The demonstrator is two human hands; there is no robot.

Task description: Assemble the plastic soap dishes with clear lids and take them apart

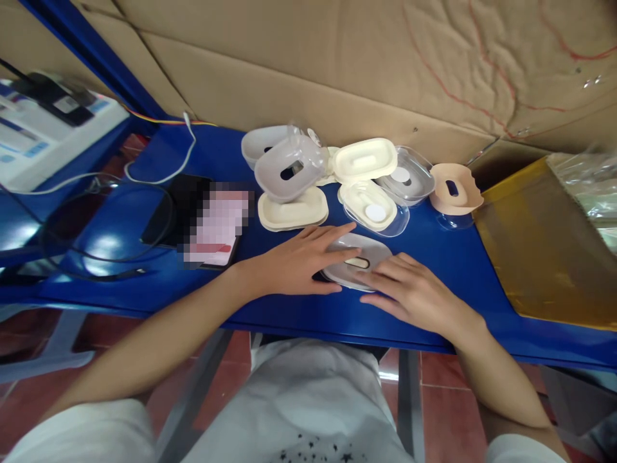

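Note:
A grey oval plastic cover (376,247) with a slot in its middle lies in front of me, near the table's front edge. Something cream-coloured shows through the slot. My left hand (308,257) rests over its left end, fingers spread, one finger reaching toward the slot. From the other side my right hand (414,286) touches the cover's right end with its fingers stretched out. Just beyond are a cream oval piece (289,211) and another cream piece (361,198) with a white round sticker, set on a clear plastic part (399,222).
Further back are grey housings (284,170), a cream lid (365,159), a clear-and-grey piece (409,177) and a peach housing (450,186). A phone (216,225) with a blurred screen and cables (168,167) lie left. A taped cardboard box (544,251) stands right on the blue table (284,315).

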